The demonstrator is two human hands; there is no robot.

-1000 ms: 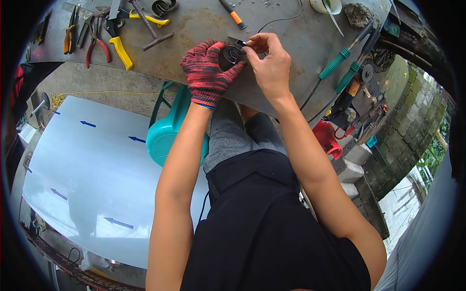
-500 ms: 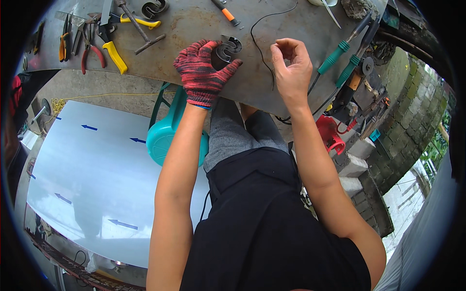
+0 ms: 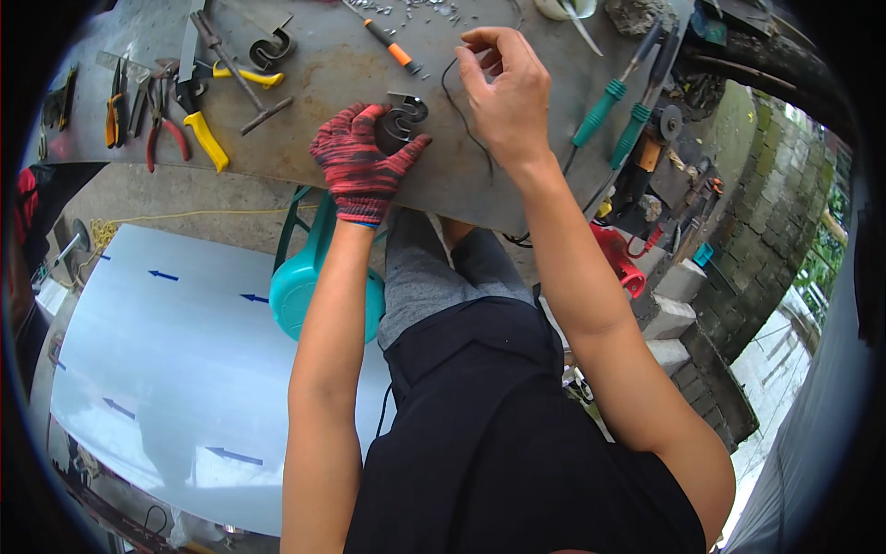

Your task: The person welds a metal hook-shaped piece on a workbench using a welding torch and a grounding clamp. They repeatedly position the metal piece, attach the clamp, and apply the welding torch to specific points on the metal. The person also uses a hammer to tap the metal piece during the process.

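Note:
My left hand [image 3: 362,164], in a red and black knit glove, grips a small dark round part [image 3: 401,120] that rests on the grey metal workbench [image 3: 332,83]. My bare right hand [image 3: 506,94] is raised beside it, fingers pinched on a thin black wire [image 3: 463,118]. The wire curves down from the fingers across the bench toward its near edge. The round part's lower side is hidden by the glove.
Yellow-handled pliers [image 3: 205,135], orange and red-handled pliers [image 3: 138,115], an orange-handled screwdriver [image 3: 392,50] and two green-handled screwdrivers [image 3: 616,109] lie on the bench. A teal plastic stool [image 3: 309,277] and a white sheet [image 3: 166,369] are below left; a red tool [image 3: 616,258] and brick wall at right.
My right hand has left the round part and lifted up and to the right, drawing the black wire out. The gloved left hand has stayed on the part.

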